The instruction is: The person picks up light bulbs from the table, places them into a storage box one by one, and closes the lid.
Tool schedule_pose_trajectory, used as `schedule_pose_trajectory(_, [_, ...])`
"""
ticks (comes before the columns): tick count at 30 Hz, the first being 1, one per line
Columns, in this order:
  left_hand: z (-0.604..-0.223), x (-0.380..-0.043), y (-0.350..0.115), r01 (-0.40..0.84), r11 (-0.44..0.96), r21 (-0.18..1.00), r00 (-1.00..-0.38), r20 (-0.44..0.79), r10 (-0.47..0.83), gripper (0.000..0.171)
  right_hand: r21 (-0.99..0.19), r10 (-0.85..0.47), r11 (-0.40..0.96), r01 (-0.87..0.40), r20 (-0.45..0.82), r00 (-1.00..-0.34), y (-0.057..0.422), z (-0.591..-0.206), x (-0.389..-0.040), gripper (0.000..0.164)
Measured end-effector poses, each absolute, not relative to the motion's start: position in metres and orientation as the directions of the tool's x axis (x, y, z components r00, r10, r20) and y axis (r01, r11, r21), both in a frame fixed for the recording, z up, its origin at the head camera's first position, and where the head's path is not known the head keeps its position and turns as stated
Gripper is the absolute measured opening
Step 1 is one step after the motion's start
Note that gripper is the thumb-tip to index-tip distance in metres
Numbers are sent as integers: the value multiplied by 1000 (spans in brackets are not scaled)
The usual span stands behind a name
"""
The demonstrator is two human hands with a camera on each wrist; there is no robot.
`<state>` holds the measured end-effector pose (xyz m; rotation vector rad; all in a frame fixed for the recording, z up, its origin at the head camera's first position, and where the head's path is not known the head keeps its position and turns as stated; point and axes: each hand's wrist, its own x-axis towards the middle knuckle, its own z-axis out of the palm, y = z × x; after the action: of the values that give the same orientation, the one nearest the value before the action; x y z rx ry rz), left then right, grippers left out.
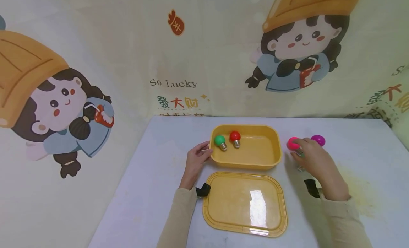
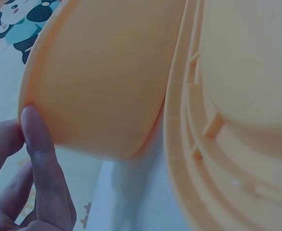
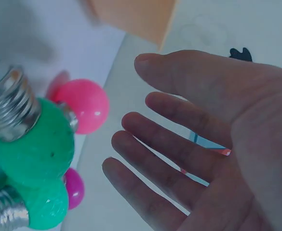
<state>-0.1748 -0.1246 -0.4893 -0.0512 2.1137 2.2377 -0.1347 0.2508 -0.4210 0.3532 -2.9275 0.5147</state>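
While the left hand (image 1: 195, 163) steadies the yellow box (image 1: 246, 166), the right hand (image 1: 321, 166) hovers by the pink bulb (image 1: 292, 144).

Step in hand judged to be reaching for a bulb; a green bulb (image 1: 219, 140) and red bulb (image 1: 235, 135) lie inside the box, while the pink bulb, purple bulb (image 1: 318, 140) and two more green bulbs (image 3: 37, 149) lie right of it. Right hand found empty, fingers extended and spread, thumb apart. Next move would call for closing thumb and fingers round one bulb; which one cannot be determined. Left hand pinches the box's left rim.
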Motion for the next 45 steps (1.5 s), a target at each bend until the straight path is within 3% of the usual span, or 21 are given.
schedule_pose_trajectory(9, [-490,-174,-123,-76,-60,995,-997,-75,21,38,-295,-191,927,-231,157,-969,265,-430,-131,39])
schedule_pose_trajectory(32, [-488,-174,-123,-58,-48,997,-998,-58,17,41,-384,-119,918,-99,-27,-993,274,-441,-132,40])
schedule_pose_trajectory(45, [-486,-174,-123,-72,-51,996,-997,-71,24,39,-400,-123,909,-114,3,-992,273,-445,-133,37])
